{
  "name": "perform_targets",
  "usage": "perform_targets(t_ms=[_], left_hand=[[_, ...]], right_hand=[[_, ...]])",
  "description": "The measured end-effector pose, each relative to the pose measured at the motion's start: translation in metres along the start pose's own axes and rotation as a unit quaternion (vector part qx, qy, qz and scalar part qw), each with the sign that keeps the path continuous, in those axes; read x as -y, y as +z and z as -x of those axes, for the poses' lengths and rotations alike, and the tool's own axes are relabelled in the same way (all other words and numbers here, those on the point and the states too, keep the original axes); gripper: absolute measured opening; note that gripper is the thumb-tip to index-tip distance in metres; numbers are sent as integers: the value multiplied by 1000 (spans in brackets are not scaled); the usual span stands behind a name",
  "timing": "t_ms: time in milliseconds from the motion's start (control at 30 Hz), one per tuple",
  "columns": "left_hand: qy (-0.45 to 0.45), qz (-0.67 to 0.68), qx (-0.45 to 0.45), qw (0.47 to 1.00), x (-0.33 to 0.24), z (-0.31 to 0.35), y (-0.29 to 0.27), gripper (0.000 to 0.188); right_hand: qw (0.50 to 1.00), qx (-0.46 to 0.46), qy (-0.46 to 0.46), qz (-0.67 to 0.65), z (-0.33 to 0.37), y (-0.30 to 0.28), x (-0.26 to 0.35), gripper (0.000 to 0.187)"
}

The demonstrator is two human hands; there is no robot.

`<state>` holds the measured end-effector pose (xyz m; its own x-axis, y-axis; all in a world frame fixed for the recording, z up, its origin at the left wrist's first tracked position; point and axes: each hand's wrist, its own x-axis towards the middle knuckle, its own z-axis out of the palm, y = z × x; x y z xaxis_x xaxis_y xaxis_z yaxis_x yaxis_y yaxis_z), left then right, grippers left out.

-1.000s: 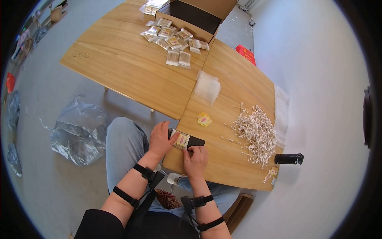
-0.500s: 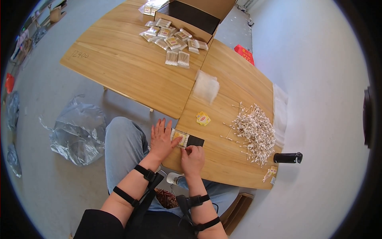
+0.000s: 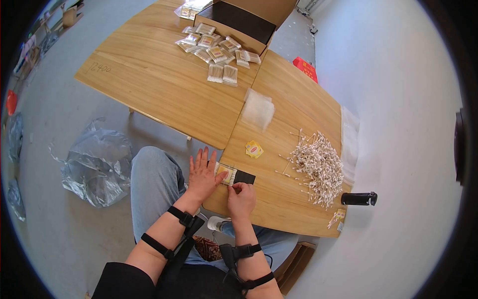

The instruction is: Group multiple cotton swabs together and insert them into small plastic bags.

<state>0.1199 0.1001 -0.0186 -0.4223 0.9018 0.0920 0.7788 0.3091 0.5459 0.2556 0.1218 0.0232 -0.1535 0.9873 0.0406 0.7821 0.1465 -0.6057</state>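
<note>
Left hand (image 3: 202, 175): laid flat, fingers spread and pointing away from the body, palm pressing the near end of a small clear packet of cotton swabs (image 3: 226, 174) at the near edge of the wooden table (image 3: 164, 94). Right hand (image 3: 242, 197): curled, fingertips pinched on the packet's near edge, just beside a black flat block (image 3: 245, 177) on which the packet partly lies. Packet: long axis runs left to right along the table edge; which end is its opening cannot be told. Both forearms enter from below, each with black straps at wrist and forearm; the left crosses over a blue-trousered knee. Beyond the hands: two small yellow labels (image 3: 254, 149), lying apart from the packet; a loose heap of white cotton swabs (image 3: 317, 167) to the right; a black cylinder (image 3: 358, 199) at the table's right corner; a clear empty bag (image 3: 258, 109) mid-table. Far side: a cluster of filled swab packets (image 3: 215, 49) beside an open cardboard box (image 3: 244, 20). On the floor, left: a crumpled clear plastic bag (image 3: 97, 167).
</note>
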Motion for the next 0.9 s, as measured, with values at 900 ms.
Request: perform_targets(t_ms=[900], left_hand=[[32,43,28,998,10,1,0,71]], right_hand=[[929,144,-230,251,-18,-8,-18,72]])
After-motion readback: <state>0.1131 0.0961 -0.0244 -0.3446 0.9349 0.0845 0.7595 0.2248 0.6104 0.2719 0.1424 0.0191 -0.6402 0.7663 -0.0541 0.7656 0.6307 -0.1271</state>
